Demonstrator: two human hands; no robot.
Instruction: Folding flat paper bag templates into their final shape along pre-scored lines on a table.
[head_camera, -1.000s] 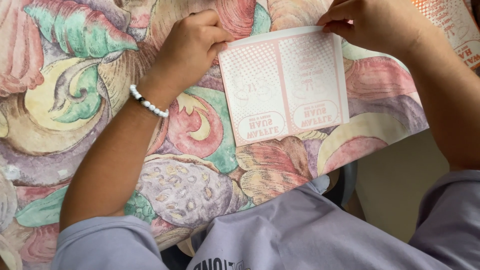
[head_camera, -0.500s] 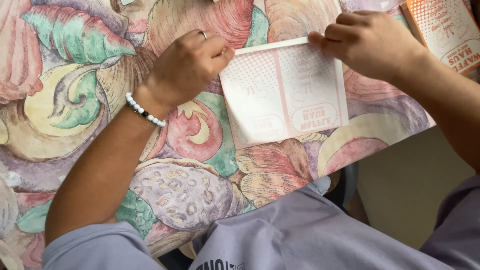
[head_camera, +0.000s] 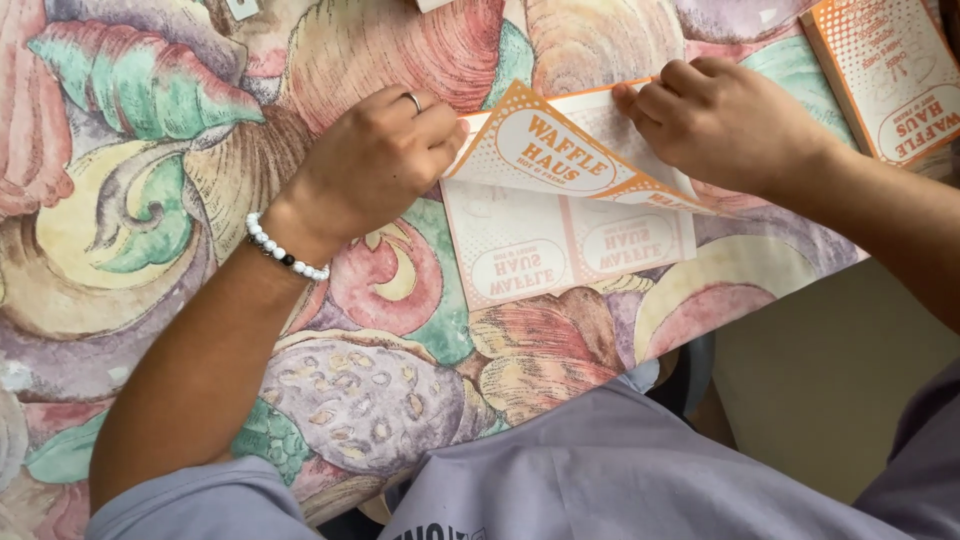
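The orange-and-white paper sheet (head_camera: 560, 200) lies on the shell-patterned desk (head_camera: 150, 200), its far edge folded over toward the person. The left hand (head_camera: 370, 165) pinches the flap's left corner in its fingers (head_camera: 445, 130); the right hand (head_camera: 725, 120) presses curled fingers (head_camera: 640, 100) onto the flap's right end. A matching stack (head_camera: 895, 70) sits at the far right.

tablecloth (head_camera: 150, 200): shell and leaf pattern in pink, green, purple, covers my table | stack of orange-and-white printed sheets (head_camera: 890, 75): far right corner, lying flat | floor (head_camera: 800, 400): plain beige, below table edge
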